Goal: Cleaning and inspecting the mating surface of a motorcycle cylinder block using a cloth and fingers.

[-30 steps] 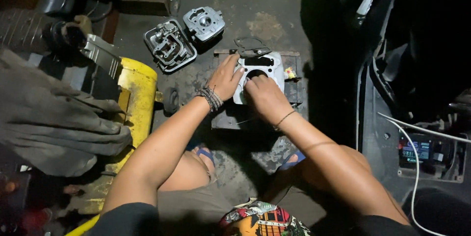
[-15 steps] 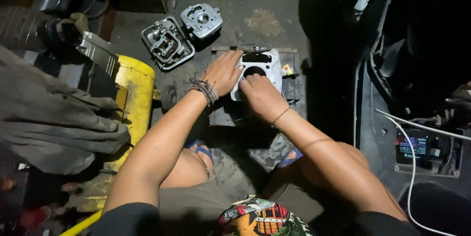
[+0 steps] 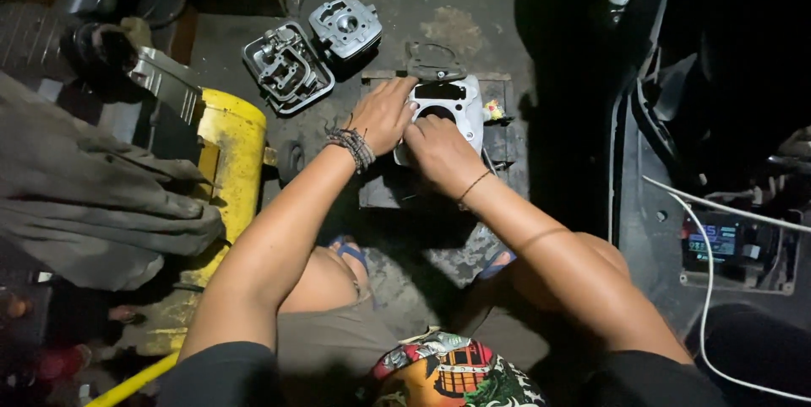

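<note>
1. Biggest thing around is the yellow machine body (image 3: 221,172), well off to the left of the fingers, with a grey cloth (image 3: 93,196) bunched up on its far left side.
2. Off to the right of the fingers it's mostly dark bodywork, with a small lit screen (image 3: 715,243) and a white cable (image 3: 708,289) running past it. Well apart from the hands.
3. Under the fingers there's a dark wooden block (image 3: 498,141) on the stained concrete floor (image 3: 422,1), and the part being worked on sits on top of it.
4. Up and left of the fingers lie two loose engine bits: a grey cylinder head (image 3: 287,67) and a smaller finned cover (image 3: 346,27) just beside it. Neither is touching the hands.
5. Just beyond the fingertips, a thin dark gasket (image 3: 435,62) lies flat at the far edge of the block.
6. The pale metal cylinder block (image 3: 452,107) is right under both hands, bore facing up, nothing blocking the top of it.
7. Left hand (image 3: 384,113): fingers loosely spread and pressed flat on the left edge of the cylinder block, not wrapped around it.
8. Right hand (image 3: 439,149): fingers curled together on the near edge by the bore. Can't tell if they're pinching anything.
</note>
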